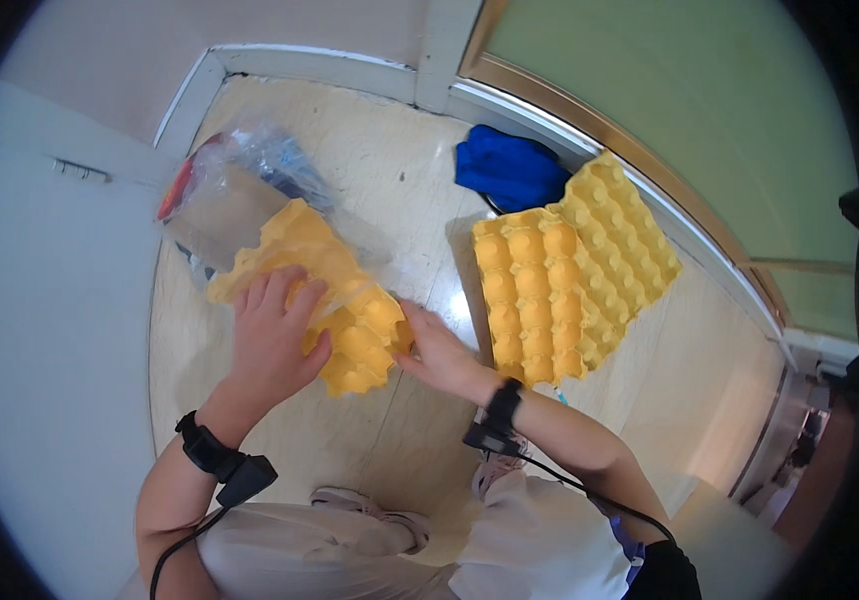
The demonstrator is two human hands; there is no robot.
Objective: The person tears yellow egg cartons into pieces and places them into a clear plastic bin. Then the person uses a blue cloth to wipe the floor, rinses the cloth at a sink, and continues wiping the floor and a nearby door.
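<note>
A yellow egg tray (350, 300) lies partly inside a clear plastic bag (235, 185) on the pale wooden floor. My left hand (272, 335) presses flat on top of this tray, fingers spread. My right hand (440, 350) grips the tray's near right corner, by the bag's open edge. A stack of yellow egg trays (570, 275) lies on the floor just to the right of my right hand.
A blue cloth (510, 168) is bunched against the door sill at the back. A white wall (40, 300) runs along the left, a green door (670, 70) at the upper right. My knees and shoes (370, 505) are at the bottom.
</note>
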